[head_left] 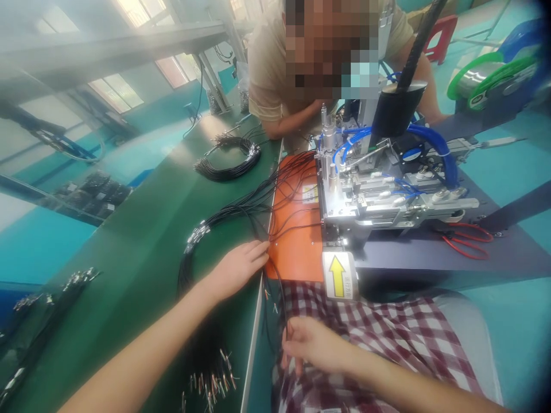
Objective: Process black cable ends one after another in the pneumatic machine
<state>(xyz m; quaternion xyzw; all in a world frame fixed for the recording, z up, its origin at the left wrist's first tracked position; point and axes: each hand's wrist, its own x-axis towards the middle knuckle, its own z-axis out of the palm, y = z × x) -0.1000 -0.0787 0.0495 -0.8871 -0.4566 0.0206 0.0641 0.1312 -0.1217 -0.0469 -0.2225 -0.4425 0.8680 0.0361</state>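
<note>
My left hand (243, 265) rests at the table's edge beside the orange plate, its fingertips closed on thin black cable. Lower down, over the checked cloth on my lap, my right hand (307, 344) pinches a black cable (282, 287) that runs up toward my left fingers. Stripped wire ends (267, 295) dangle just left of it. A bundle of black cables (224, 213) bends across the green table, and its strands fan out over the orange plate (297, 252) into the metal machine (344, 195). Bare copper-coloured ends (213, 381) of the bundle lie near my left forearm.
A coiled cable bundle (232, 172) lies farther back on the green table (142, 275), with more bundles (55, 312) at the left. Another person (267, 74) leans in behind the machine. A green wire spool (486, 80) stands at the right; a yellow-arrow label (338, 275) faces me.
</note>
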